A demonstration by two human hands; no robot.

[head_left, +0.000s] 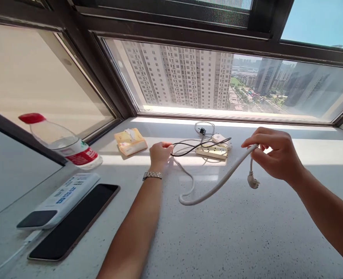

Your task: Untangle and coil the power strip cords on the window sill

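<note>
My right hand pinches a thick white power cord near its end, held up above the counter. Its white plug dangles just below my fingers. From there the cord sags into a bend and runs back toward my left hand. That hand, with a metal watch band at the wrist, is closed on a thin black cable; whether it grips the white cord too I cannot tell. Beyond lies a cream power strip with a white adapter at it, and a black plug on looped cable.
A tissue pack lies left of my left hand. On the left are a tilted water bottle with a red cap, a white power bank with a cable, and a dark phone. Windows border the speckled counter.
</note>
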